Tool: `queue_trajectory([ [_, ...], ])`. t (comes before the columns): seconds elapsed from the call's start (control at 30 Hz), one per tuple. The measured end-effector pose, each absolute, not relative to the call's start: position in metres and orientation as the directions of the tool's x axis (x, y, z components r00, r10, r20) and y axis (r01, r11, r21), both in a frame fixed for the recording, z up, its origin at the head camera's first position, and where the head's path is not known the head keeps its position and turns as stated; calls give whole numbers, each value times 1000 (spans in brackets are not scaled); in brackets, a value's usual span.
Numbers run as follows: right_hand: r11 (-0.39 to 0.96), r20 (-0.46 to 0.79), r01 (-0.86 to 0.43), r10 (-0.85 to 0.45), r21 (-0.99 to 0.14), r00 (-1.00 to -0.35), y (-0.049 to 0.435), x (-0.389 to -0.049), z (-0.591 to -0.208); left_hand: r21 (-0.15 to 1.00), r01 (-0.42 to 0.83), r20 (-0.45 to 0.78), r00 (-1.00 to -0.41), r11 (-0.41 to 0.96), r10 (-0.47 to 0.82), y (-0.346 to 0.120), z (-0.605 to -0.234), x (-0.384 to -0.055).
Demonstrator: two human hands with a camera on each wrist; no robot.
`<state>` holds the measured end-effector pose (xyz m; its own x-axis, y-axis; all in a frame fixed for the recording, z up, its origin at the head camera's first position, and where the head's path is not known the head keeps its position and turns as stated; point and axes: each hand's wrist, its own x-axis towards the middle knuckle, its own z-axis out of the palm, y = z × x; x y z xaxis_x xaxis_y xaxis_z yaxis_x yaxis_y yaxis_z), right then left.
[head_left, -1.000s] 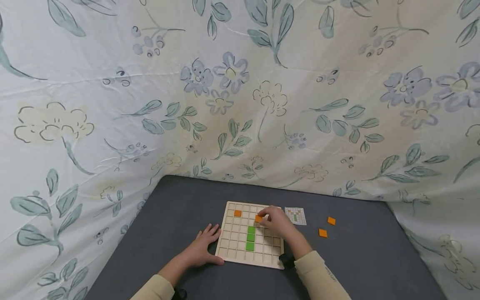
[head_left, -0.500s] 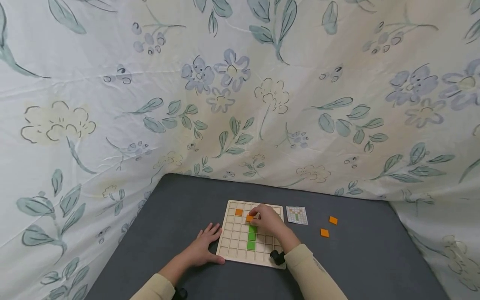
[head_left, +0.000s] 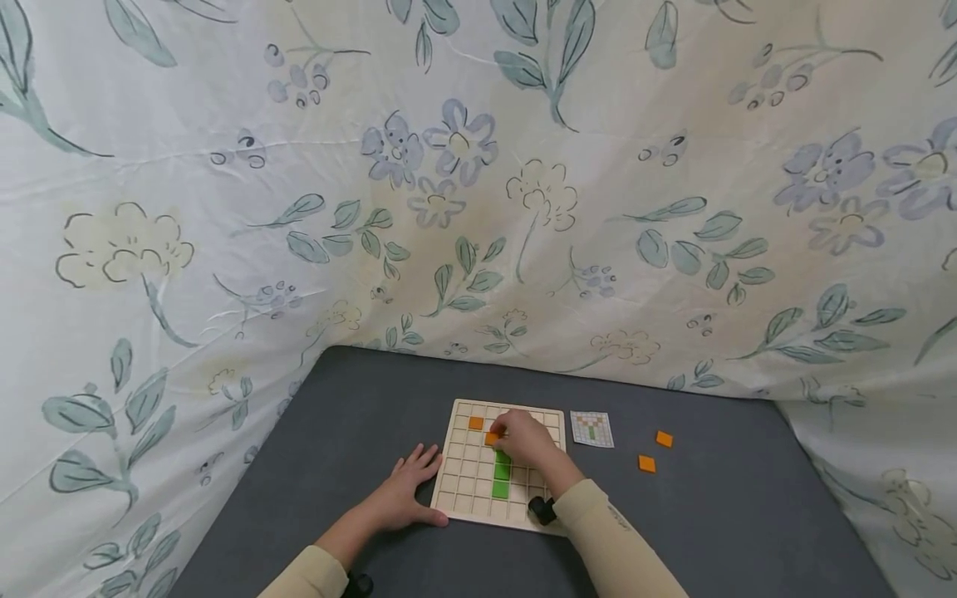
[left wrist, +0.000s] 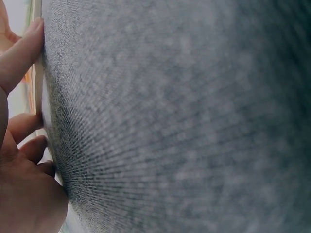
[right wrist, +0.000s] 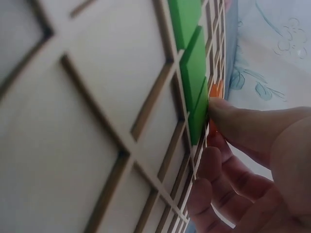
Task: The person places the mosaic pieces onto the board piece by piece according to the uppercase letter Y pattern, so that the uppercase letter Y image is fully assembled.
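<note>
Seemingly, right hand (head_left: 523,438) pinches a flat orange tile (head_left: 491,438) over the wooden grid board (head_left: 467,473).

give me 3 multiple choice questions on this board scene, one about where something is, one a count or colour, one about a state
1. Where does the small pattern card lie?
A. right of the grid board
B. on the board
C. under the left hand

2. How many loose orange tiles lie on the grey table right of the card?
A. none
B. two
C. five

3. What is the left hand doing?
A. pinching a green tile
B. lifted in the air
C. resting flat at the board's left edge

Answers:
1. A, the card sits on the grey table just beside the grid board.
2. B, one orange tile and another lie there.
3. C, its fingers lie straight against the board's edge while the right hand pinches an orange tile over the board.
</note>
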<state>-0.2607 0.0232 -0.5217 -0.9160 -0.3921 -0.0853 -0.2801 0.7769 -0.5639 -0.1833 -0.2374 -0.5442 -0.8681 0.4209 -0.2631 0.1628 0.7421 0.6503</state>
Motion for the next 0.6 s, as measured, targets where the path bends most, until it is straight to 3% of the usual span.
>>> queue_trajectory([
  [0.33, 810, -75, -297, -384, -506, -920, 18, -265, -521, 671, 169, -251, -864, 722, 436, -233, -538, -182],
  [0.6, 764, -50, -274, -371, -585, -927, 31, -261, -505, 658, 161, -255, -871, 735, 420, -229, -540, -182],
])
